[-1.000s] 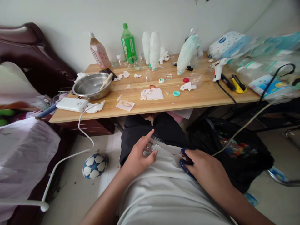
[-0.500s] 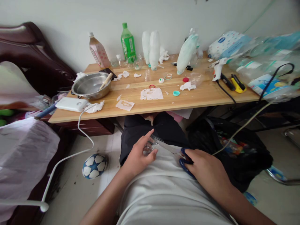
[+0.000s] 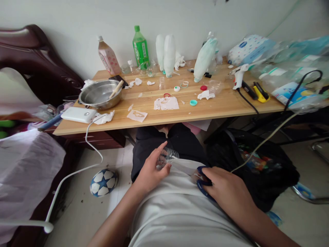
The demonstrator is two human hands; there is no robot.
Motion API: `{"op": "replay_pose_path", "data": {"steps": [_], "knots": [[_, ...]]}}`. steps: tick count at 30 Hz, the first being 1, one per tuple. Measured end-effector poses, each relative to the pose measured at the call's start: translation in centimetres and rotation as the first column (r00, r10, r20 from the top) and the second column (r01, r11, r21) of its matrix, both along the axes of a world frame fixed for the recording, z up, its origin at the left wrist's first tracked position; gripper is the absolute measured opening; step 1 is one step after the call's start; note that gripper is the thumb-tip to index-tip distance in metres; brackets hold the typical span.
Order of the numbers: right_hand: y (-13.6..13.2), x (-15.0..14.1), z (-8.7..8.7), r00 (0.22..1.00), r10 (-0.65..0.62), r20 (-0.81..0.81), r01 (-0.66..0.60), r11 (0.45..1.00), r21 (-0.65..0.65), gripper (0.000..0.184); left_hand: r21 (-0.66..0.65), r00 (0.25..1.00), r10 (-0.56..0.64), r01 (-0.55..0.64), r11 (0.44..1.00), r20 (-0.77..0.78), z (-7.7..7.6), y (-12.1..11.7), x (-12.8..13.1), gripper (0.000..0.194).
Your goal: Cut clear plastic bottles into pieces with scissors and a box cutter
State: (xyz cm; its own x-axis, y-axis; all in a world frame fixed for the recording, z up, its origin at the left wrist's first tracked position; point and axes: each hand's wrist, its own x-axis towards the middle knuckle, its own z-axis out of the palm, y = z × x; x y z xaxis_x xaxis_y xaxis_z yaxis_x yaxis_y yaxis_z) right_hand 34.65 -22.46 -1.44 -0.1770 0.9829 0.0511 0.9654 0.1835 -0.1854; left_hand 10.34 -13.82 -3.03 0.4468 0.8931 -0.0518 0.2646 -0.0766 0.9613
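Observation:
My left hand is closed around a clear, ribbed piece of plastic bottle, held above my lap. In my right hand is a pair of scissors with dark blue handles, its blades pointing left toward the plastic. The blade tips are close to the edge of the plastic; I cannot tell whether they touch it. My right fingers are through the handle loops. Part of the plastic is hidden behind my left fingers.
Ahead is a wooden table with a steel bowl, a green bottle, white-wrapped bottles and a glue gun. A white cable hangs at left above a ball. A black bag stands at right.
The plastic piece has turned in my left hand, so more of its ribbed side shows. The scissors have shifted slightly down, and their blades look closer together.

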Motion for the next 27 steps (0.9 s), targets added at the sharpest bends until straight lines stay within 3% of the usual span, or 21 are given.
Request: {"op": "replay_pose_path", "data": {"steps": [7, 13, 19, 27], "knots": [[0.2, 1.0, -0.7, 0.986, -0.042, -0.160, 0.039, 0.999, -0.024, 0.002, 0.041, 0.998, -0.048, 0.046, 0.998, 0.047, -0.3, -0.2, -0.4, 0.067], [0.8, 1.1, -0.5, 0.954, -0.057, -0.295, 0.050, 0.998, -0.031, 0.009, 0.057, 0.996, -0.080, 0.077, 0.995, 0.050, -0.4, -0.1, -0.6, 0.068], [0.8, 1.2, 0.4, 0.944, -0.014, -0.331, -0.043, 0.986, -0.163, 0.016, 0.161, 0.980, -0.192, 0.182, 0.970, 0.048, 0.3, -0.1, -0.6, 0.071], [0.5, 1.5, 0.8, 0.951, -0.040, -0.307, -0.009, 0.988, -0.156, 0.012, 0.164, 0.967, -0.219, 0.197, 0.966, 0.127, 0.0, 0.0, -1.0, 0.072]]}}
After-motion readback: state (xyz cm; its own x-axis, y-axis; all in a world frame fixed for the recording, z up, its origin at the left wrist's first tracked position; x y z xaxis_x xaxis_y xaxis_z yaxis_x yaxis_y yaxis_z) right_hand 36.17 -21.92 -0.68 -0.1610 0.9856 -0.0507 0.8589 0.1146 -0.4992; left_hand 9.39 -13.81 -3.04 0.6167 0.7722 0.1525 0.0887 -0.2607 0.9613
